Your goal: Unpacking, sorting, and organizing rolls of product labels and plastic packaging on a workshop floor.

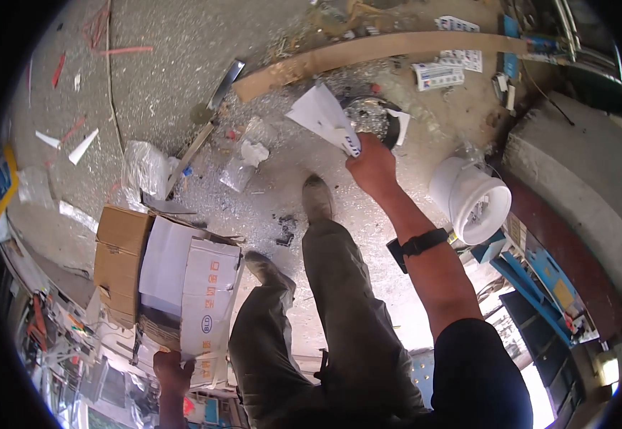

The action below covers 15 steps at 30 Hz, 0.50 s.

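Standing on a littered concrete floor (182, 64), seen from above. Right hand (372, 166) is stretched forward and down at full arm's reach, fingers closed round the lower corner of a white folded sheet of card or paper (319, 112), which is raised at a tilt directly over a round dark container heaped with shiny metal shavings (372, 118). A black strap sits on the right forearm (417, 245). Left hand (174, 372) is low at the person's side, gripping the bottom edge of an open brown-and-white corrugated cardboard box (182, 275) whose flaps stand up; its fingers wrap the edge, so the hold looks firm. Judged step: the sheet is being worked at the container of shavings, either tipping material off it or scooping, I cannot tell which, while the box is kept steady. The next move would seem to call for keeping the sheet's tilt controlled so that nothing spills onto the floor beside the container, and for a steady wrist at that long reach. A white plastic bucket (475, 200) lies on its side just right of the arm; a long wooden plank (368, 53) lies beyond the container.
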{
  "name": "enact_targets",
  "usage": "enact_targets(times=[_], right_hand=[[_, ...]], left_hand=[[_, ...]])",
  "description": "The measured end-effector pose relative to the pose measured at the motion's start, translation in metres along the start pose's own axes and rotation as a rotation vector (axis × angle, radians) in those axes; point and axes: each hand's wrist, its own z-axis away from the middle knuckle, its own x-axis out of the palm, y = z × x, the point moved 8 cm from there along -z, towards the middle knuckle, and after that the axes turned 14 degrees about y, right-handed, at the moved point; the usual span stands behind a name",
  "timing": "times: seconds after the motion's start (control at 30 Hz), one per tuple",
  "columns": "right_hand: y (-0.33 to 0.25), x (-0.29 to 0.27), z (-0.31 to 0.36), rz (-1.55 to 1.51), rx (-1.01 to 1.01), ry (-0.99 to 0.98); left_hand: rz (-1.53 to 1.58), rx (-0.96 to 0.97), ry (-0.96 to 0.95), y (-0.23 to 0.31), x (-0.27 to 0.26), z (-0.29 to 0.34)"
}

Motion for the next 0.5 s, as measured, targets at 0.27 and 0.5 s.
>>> enact_targets(times=[0.27, 0.5], right_hand=[[0.103, -0.164, -0.049, 0.468, -0.047, 0.135], [0.149, -0.225, -0.058, 0.636, 0.052, -0.004]], left_hand=[[-0.018, 0.142, 0.128, 0.055, -0.079, -0.057], [-0.041, 0.312, 0.227, 0.104, -0.112, -0.106]])
